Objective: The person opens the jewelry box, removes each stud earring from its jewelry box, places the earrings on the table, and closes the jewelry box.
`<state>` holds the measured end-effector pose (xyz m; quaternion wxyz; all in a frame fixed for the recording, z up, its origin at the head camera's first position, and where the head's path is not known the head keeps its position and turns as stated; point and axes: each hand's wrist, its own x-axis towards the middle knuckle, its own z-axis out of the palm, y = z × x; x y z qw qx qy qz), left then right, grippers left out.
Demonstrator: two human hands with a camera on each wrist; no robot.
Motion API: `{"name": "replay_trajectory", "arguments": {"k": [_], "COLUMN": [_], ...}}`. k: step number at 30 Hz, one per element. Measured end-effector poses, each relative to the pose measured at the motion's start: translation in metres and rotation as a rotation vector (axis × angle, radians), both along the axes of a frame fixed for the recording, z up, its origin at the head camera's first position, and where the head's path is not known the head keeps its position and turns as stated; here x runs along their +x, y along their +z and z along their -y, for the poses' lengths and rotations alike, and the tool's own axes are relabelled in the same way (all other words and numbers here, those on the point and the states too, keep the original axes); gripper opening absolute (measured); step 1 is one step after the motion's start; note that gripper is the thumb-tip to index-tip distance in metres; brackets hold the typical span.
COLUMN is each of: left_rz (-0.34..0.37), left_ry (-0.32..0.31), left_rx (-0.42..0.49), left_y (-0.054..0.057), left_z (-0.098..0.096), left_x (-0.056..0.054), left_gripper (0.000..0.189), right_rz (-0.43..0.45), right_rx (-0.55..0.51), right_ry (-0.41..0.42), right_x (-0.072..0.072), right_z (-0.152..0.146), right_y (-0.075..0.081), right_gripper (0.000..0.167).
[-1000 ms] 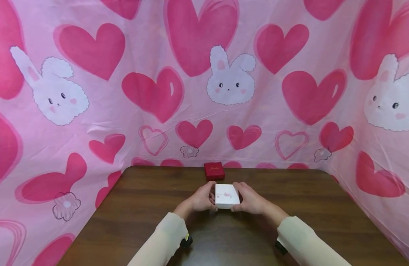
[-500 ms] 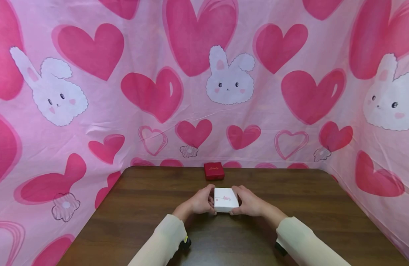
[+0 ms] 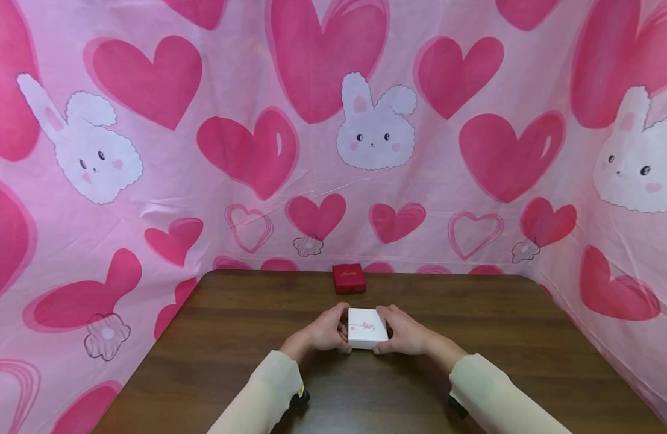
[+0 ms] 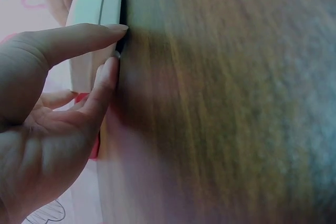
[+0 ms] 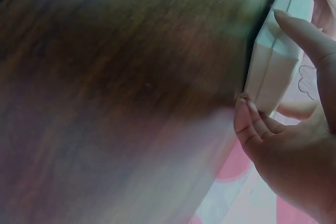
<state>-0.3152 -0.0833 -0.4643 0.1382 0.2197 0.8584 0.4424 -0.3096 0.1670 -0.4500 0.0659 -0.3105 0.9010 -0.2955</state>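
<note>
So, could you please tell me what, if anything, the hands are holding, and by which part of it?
The white box, held at its left side by the left hand and at its right side by the right hand.

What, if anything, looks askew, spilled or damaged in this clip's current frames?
Nothing stands out. The white box, held between the left hand and right hand, looks closed and undented; the red box sits flat near the far edge of the table. No spill shows.
</note>
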Motion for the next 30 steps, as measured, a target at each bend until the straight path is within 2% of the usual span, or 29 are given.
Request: {"name": "replay_trajectory", "arguments": {"k": [4,8,16,23,30], "left_rz": [0.001,0.002,0.01,-0.001,-0.008], "left_ry": [-0.003,-0.009,-0.025,-0.042,-0.035], "left_rx": [-0.005,0.0,0.006,0.032,0.008], "left_y": [0.0,0.001,0.0,-0.003,-0.002], "left_z": [0.001,0.002,0.003,0.003,0.003], "left_x": [0.001,0.002,0.0,-0.002,-0.003], "left_gripper": [0.087,0.088,0.094,0.089,0.089], "right_rz": [0.054,0.061,-0.037,-0.076,-0.101], "right_rx": [0.006,0.049,0.142,0.186,0.205], "right_ry": [0.006,-0.002,0.024,0.047,0.04], "right_x": [0.001,0.0,-0.002,-0.005,-0.005], "right_z": [0.002,0.006,0.017,0.024,0.03], "right_y": [0.004,0.008,0.013,0.013,0.015], "right_gripper": [0.088,0.093,0.091,0.087,0.081]}}
